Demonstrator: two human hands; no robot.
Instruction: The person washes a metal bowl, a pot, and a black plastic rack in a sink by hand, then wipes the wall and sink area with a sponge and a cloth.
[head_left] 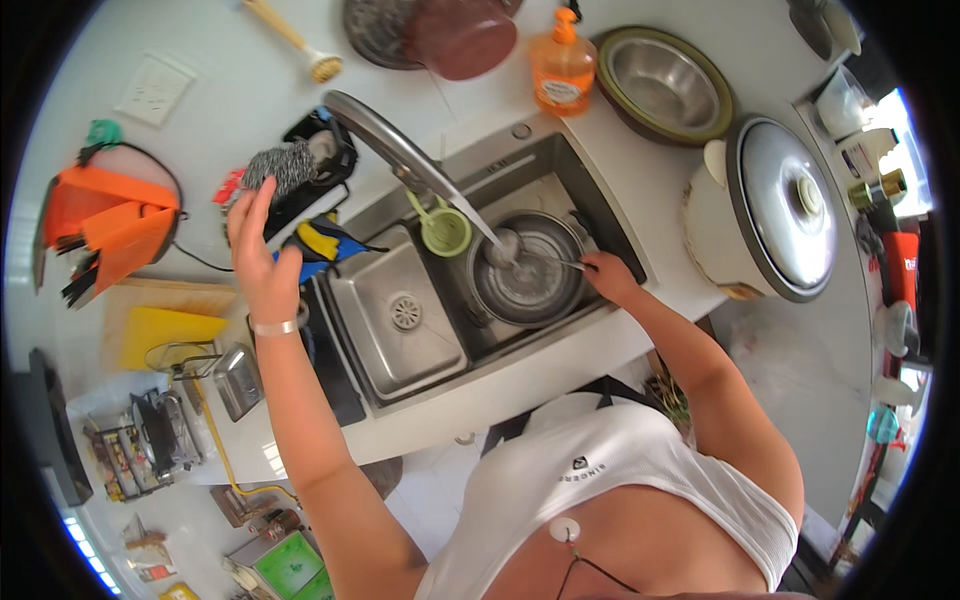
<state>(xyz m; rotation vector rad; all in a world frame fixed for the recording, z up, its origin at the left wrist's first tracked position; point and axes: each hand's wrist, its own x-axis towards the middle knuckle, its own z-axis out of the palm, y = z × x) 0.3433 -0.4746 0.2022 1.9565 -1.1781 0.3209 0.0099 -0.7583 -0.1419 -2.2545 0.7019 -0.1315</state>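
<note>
My right hand is closed on the thin handle of a metal ladle, whose bowl sits under the running water of the tap. Beneath it a round metal basin with water in it stands in the right sink bowl. My left hand is raised at the back left of the sink, fingers stretched and thumb apart. Its fingertips reach a grey steel wool scrubber; whether they touch it I cannot tell. The scrubber lies at a black caddy.
A green strainer is beside the basin. The left sink bowl shows its drain. Behind stand an orange soap bottle and a metal bowl; a lidded pot is at right. Blue-and-yellow gloves lie near my left wrist.
</note>
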